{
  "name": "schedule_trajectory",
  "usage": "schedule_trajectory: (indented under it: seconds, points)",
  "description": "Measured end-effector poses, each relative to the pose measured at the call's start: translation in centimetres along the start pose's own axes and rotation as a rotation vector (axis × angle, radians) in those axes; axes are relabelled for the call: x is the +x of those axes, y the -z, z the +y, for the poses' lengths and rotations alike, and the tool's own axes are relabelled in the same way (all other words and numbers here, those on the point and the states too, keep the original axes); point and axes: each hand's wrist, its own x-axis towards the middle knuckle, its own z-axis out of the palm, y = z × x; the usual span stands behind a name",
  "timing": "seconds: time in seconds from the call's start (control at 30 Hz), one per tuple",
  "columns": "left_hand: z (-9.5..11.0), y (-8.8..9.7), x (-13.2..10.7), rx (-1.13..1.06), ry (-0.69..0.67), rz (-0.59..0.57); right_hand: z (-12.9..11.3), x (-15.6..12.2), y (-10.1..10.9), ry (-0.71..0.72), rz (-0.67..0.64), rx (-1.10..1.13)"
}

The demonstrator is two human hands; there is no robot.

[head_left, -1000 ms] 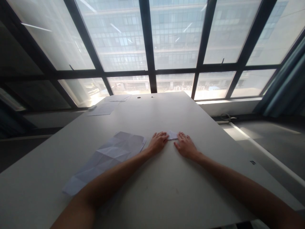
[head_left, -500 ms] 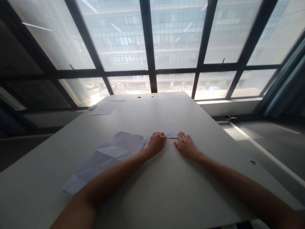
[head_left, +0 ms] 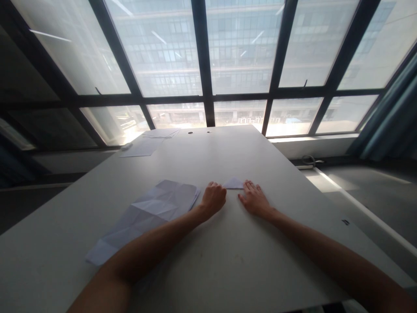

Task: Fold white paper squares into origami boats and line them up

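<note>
A small folded piece of white paper (head_left: 233,183), roughly a triangle with its point away from me, lies flat on the table between my hands. My left hand (head_left: 214,196) is closed, knuckles up, with its fingers at the paper's left corner; the fingertips are partly hidden. On the opposite corner rests my right hand (head_left: 254,198), flat with the fingers stretched out and the thumb apart, covering that end. Beside my left forearm lies a larger creased sheet of white paper (head_left: 159,202), partly hidden by the arm.
The long white table (head_left: 228,261) stretches away toward tall dark-framed windows (head_left: 241,48). Several flat sheets of paper (head_left: 140,150) lie at its far left. Two small holes are near the far edge. A small dark mark (head_left: 345,222) is near the right edge.
My left hand has shifted slightly left and toward me, and more of the small paper's left end shows. My right hand has stayed in place.
</note>
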Motion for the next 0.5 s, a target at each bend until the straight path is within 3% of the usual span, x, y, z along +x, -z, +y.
schedule_trajectory:
  seconds: [0.5]
  points:
    - [-0.57, -0.61, 0.12, -0.03, 0.13, 0.027, -0.1, 0.04, 0.08, -0.013, -0.012, 0.014]
